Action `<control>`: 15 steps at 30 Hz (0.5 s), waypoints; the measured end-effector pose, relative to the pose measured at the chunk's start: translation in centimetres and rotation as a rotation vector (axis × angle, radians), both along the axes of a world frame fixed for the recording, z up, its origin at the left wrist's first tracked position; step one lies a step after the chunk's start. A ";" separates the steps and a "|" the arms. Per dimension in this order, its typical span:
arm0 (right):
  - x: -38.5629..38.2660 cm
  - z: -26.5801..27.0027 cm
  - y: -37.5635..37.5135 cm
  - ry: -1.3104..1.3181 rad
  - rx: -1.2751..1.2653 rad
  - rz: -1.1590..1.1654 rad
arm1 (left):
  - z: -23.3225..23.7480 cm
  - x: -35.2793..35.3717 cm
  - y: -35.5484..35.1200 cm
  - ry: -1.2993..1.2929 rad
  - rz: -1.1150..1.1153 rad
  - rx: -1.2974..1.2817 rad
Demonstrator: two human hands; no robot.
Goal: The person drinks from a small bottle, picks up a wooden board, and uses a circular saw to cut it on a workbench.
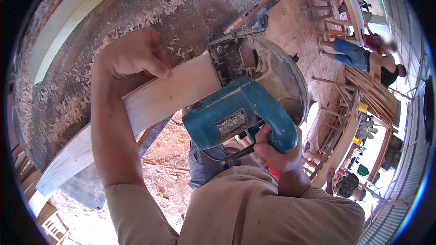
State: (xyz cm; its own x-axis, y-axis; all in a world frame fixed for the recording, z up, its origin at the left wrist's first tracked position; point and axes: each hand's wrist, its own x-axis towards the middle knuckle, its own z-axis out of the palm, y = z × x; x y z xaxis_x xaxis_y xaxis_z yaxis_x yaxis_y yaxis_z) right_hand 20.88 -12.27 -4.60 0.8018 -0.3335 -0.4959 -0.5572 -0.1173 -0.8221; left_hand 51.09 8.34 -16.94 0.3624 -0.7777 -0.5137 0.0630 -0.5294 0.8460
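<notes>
A teal circular saw (227,113) sits on the right end of a long, pale, curved wooden board (177,86). My right hand (279,149) is wrapped round the saw's rear handle. A dark cord runs from the saw below that hand. Over the board's upper edge, to the left of the saw, my left hand (136,54) is curled with thumb and fingertips down at the wood. Whether it pinches the edge or only rests there is hard to tell. The saw's blade is hidden under its dusty metal guard (286,77).
The dark worktable (190,0) is strewn with wood shavings. Another curved pale board (68,18) lies at its upper left. At the right are stacked planks (372,95), a wooden stool (334,31) and several people. Sawdust covers the floor.
</notes>
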 end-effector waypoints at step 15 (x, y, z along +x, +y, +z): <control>0.5 -0.2 0.2 -0.093 0.062 -0.027 | 0.8 -0.1 -0.2 -0.073 -0.070 -0.001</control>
State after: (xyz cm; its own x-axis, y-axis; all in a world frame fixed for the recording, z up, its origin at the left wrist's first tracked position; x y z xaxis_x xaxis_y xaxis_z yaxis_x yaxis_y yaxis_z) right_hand 21.38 -12.08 -4.81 0.8362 -0.3268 -0.4404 -0.4806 -0.0502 -0.8755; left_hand 51.03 8.18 -16.15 0.3434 -0.8032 -0.4868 -0.0361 -0.5292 0.8477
